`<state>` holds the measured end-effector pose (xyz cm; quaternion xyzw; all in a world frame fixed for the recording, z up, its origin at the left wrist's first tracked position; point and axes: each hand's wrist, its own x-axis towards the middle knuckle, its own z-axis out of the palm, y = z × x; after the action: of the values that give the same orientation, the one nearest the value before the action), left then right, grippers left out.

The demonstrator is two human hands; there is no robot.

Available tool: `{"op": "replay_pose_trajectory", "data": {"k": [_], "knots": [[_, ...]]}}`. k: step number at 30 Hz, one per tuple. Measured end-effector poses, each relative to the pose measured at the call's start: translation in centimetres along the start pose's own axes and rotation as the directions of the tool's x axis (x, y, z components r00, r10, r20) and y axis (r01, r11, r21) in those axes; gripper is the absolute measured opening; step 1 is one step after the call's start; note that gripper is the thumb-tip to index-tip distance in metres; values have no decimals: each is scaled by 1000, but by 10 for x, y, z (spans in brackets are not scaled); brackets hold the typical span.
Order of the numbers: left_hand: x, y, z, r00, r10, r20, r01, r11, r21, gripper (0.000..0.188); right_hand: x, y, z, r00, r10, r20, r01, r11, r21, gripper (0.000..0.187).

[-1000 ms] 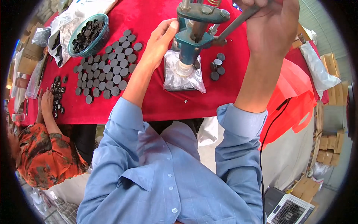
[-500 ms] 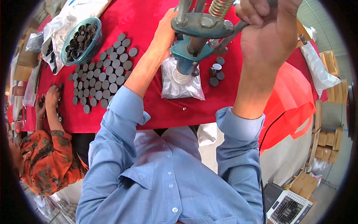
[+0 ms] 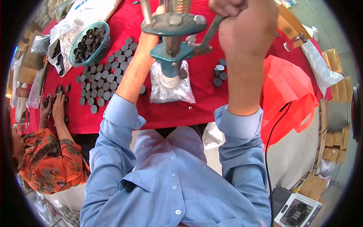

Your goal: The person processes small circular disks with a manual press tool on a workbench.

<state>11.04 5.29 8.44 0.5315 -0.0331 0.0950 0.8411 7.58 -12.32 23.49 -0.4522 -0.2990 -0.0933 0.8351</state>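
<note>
Pulled down and toward the body now, the press lever (image 3: 207,33) sits clamped in the right hand (image 3: 245,28)'s fist, so the green hand press (image 3: 171,49) looks mid-stroke over its plastic-wrapped base. Left hand (image 3: 145,41) has slid behind the press near the table's far edge; can't tell if it's gripping anything.

The person wears a light blue button-up shirt (image 3: 166,178) with a faint windowpane check, an open collar and small pale buttons running down the front placket. Both long sleeves are pushed up to just below the elbows, the cuffs bunched in soft folds, leaving the forearms bare. The left hand (image 3: 151,34) and right hand (image 3: 245,26) carry no gloves, rings or watch
</note>
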Motion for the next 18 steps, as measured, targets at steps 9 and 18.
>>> {"op": "replay_pose_trajectory", "data": {"k": [9,18], "knots": [[19,-36,-10,997,69,22,-71,989,127,64,13,22,-26,950,-100,295,-80,837,541,54],[24,-61,6,995,-71,-70,57,981,-187,25,9,7,-45,993,-51,109,67,987,-145,60]]}}
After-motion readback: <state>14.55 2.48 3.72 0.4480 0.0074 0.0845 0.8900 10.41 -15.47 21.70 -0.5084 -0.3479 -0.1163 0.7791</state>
